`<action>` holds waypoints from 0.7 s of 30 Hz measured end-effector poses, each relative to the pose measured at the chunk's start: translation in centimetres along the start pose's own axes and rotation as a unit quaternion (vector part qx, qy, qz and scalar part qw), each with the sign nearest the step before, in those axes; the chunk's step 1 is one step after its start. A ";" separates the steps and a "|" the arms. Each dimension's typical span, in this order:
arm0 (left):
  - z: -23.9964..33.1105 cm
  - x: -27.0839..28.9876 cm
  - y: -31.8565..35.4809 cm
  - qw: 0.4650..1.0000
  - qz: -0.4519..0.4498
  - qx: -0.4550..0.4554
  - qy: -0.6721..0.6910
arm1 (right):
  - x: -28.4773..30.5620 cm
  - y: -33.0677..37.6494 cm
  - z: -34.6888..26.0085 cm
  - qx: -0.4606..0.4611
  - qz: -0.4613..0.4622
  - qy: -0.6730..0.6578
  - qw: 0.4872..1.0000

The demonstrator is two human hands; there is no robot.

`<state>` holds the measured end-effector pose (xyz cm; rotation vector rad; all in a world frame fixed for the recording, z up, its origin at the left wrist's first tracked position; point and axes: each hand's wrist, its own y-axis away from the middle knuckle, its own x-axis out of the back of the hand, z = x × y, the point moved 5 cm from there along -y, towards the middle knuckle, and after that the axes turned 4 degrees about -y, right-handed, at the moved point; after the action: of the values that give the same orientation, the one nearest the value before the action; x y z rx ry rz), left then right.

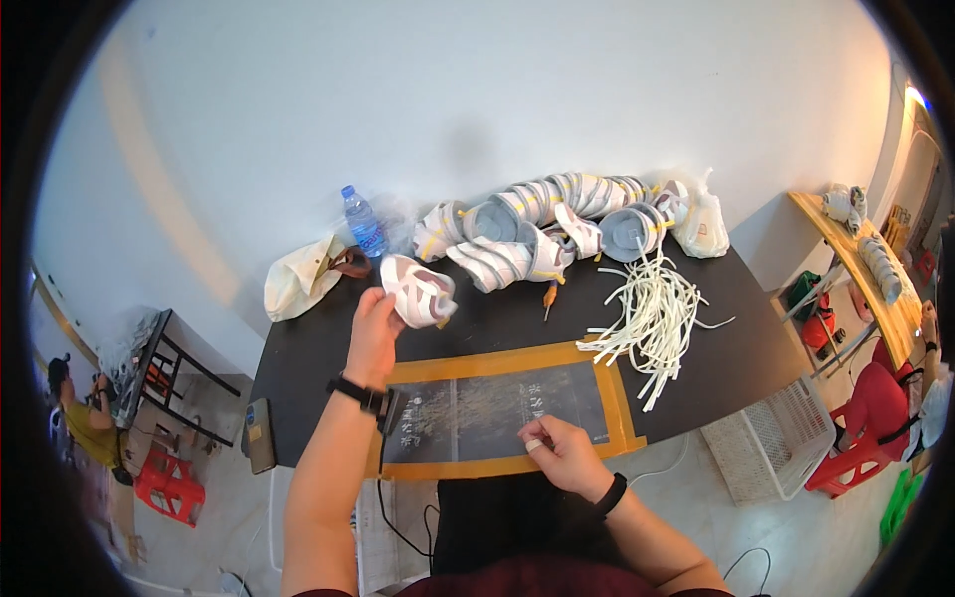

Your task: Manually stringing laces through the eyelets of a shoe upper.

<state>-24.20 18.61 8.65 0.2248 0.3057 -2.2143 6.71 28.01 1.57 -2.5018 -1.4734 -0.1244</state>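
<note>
**Single shoe upper [416, 291] held up in left hand [376, 323] above dark table [746, 348]**

The white and mauve shoe upper was held slightly left of the frame's centre, its near edge gripped between the thumb and fingers of the left hand, which was closed on it. The right hand [567, 453] was held at the lower centre, its fingers loosely curled toward the thumb; whether anything small was pinched there could not be told. A dark band was worn on each wrist.

Beneath the hands, a dark sheet [487, 438] was seen edged with orange-brown tape [622, 398]. Right of centre, a loose bundle of white laces [652, 318] was spread on the table. Across the upper centre, more uppers [557, 194] were massed, many nested into one another, and a yellow-handled tool [550, 297] was placed just below them. The group was flanked by a blue-labelled bottle [364, 224] on its left and a white plastic bag [702, 227] on its right. A cream cloth item [298, 281] was left nearer the table's left end, and a phone [261, 436] was set at its lower left edge.

Farther out, a white crate [771, 443] was seen at lower right, a red stool [169, 486] at lower left, and a wooden table [856, 269] at far right.
</note>
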 end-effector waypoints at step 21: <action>-2.9 -4.0 25.6 0.998 -0.031 0.040 0.046 | -3.2 2.4 -6.8 0.108 0.053 0.298 0.947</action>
<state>-1.32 7.19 3.37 0.3668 0.2776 -2.2832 7.52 22.54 7.18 -2.0954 -1.0355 -0.6057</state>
